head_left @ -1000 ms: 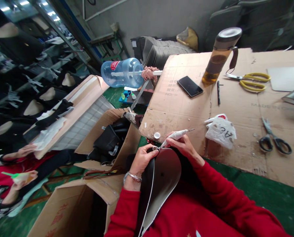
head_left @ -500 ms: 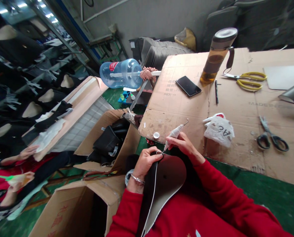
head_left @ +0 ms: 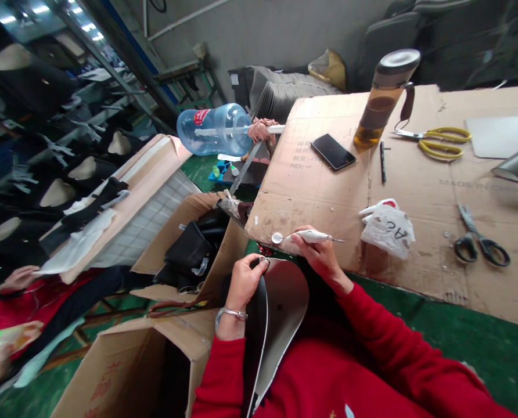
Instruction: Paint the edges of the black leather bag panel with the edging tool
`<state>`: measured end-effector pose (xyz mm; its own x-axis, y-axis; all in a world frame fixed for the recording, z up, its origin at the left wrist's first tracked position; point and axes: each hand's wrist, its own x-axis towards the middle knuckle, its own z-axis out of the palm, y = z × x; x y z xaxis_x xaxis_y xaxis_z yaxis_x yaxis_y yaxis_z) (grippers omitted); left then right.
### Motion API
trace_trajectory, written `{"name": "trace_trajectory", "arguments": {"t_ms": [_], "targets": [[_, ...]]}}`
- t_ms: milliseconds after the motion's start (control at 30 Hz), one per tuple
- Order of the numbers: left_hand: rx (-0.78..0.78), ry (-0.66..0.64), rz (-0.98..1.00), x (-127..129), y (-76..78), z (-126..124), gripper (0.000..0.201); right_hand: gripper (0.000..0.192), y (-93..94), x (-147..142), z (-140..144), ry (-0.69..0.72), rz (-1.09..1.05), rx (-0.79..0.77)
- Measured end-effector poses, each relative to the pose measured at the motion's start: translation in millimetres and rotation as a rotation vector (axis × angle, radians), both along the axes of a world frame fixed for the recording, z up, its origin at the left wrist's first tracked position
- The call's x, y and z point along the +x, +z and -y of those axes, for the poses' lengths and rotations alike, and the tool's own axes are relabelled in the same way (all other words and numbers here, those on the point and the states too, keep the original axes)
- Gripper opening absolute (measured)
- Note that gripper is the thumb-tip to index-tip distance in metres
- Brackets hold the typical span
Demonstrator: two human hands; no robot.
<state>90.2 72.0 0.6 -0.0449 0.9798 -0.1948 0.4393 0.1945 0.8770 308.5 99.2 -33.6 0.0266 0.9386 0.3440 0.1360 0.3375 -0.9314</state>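
Observation:
My left hand [head_left: 244,281] grips the top edge of a black and grey curved leather piece [head_left: 280,313] that rests on my lap. My right hand [head_left: 320,252] holds a white pen-like tool [head_left: 309,236], lying almost level, its tip reaching a small white cap [head_left: 276,237] at the near edge of the cardboard-covered table [head_left: 416,191]. Both sleeves are red.
On the cardboard lie a white plastic bag [head_left: 388,226], black scissors [head_left: 481,241], yellow scissors [head_left: 442,142], a phone [head_left: 333,152], a pen [head_left: 383,162] and a tea bottle [head_left: 383,96]. Open cartons [head_left: 132,354] stand at my left. Another person in red [head_left: 19,302] works at far left.
My right hand lifted the tool off the leather edge and swung its tip left to the white cap on the table. The left hand kept its grip and the leather piece tilted slightly.

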Motion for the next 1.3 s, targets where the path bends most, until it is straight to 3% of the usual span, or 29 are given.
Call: {"name": "trace_trajectory", "arguments": {"t_ms": [267, 367, 733, 1000, 1300], "targets": [[-0.062, -0.097, -0.071, -4, 7.9, 1, 0.026, 0.024, -3.0, -2, 0, 0.021, 0.130, 0.078], [-0.098, -0.114, -0.036, -4, 10.8, 1, 0.026, 0.024, -3.3, -1, -1, 0.063, 0.119, 0.048], [-0.185, -0.138, 0.142, -15, 3.1, -4, 0.021, 0.029, -3.1, -2, -1, 0.017, 0.112, 0.026], [-0.191, -0.038, 0.291, -23, -12.3, -8, 0.022, 0.021, 0.9, 1, 2, 0.081, -0.052, 0.022], [-0.300, 0.063, 0.409, -17, -14.1, -17, 0.028, 0.024, 0.3, 1, -1, 0.069, -0.161, 0.048]]}}
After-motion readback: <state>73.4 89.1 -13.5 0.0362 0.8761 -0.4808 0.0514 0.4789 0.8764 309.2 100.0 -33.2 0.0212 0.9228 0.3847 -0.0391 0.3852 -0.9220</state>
